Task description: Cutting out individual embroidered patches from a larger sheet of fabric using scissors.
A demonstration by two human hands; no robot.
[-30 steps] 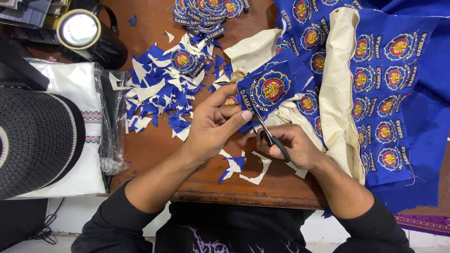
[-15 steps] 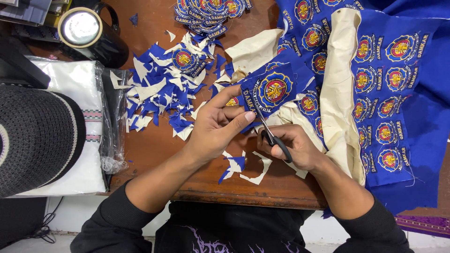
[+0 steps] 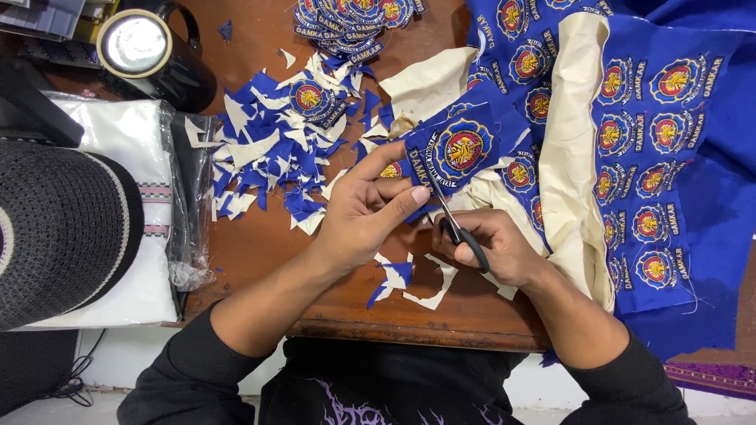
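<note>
Two bare hands over a wooden table (image 3: pixel 260 260), left hand (image 3: pixel 358 220) pinching a blue embroidered patch (image 3: pixel 457 149), right hand (image 3: pixel 492 248) gripping black-handled scissors (image 3: pixel 457 228), blue scraps (image 3: pixel 276 149) nearby.

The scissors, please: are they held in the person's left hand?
No, the scissors are gripped by the right hand, while the left hand pinches the blue embroidered patch.

On your table (image 3: pixel 260 260) you see a heap of blue and white fabric scraps (image 3: pixel 272 149), a stack of finished round patches (image 3: pixel 346 20) at the far edge, a black mug (image 3: pixel 153 55), and a black knitted cap (image 3: pixel 59 228) on a wrapped white cloth (image 3: pixel 134 142).
</note>
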